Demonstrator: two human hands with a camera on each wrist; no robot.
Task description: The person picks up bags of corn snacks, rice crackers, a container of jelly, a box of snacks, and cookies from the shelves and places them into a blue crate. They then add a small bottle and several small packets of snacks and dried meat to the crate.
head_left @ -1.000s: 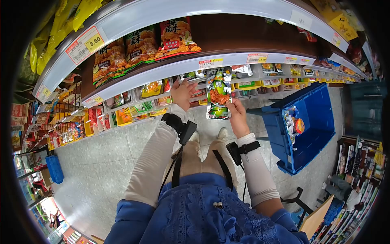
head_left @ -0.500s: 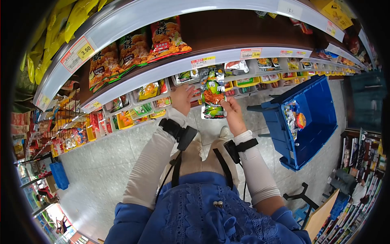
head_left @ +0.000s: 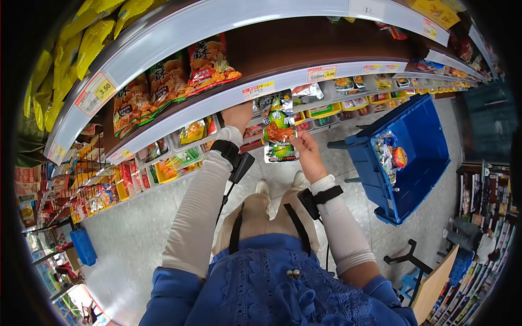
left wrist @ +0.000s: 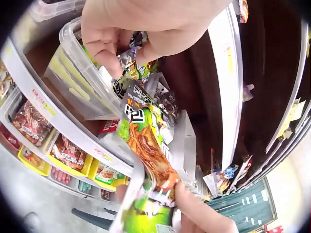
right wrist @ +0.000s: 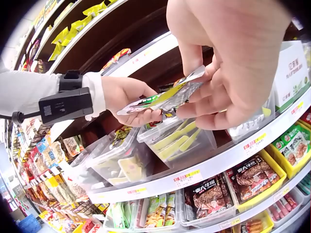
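My right hand (head_left: 310,153) pinches one side edge of a green and black snack pouch (head_left: 279,129), which shows a picture of brown meat. In the right wrist view the pouch (right wrist: 177,98) appears nearly edge-on, its silver back towards the fingers. Under the shelf lip, my left hand (head_left: 237,117) reaches in, its fingers hidden from the head view. The left wrist view shows that hand (left wrist: 155,24) over a clear plastic bin (left wrist: 80,77), thumb and fingers pinching a similar snack pouch (left wrist: 130,60). The right hand's pouch overlaps that one there.
A blue basket (head_left: 421,157) with several packets stands at the right. Orange snack bags (head_left: 209,65) sit on the shelf above. Bins of packaged food line the lower shelf edges (right wrist: 233,177). A wooden board (head_left: 435,285) stands at the lower right.
My left hand has gone further in under the shelf lip and now grips a pouch there. The right hand still holds its pouch, shifted slightly left in view.
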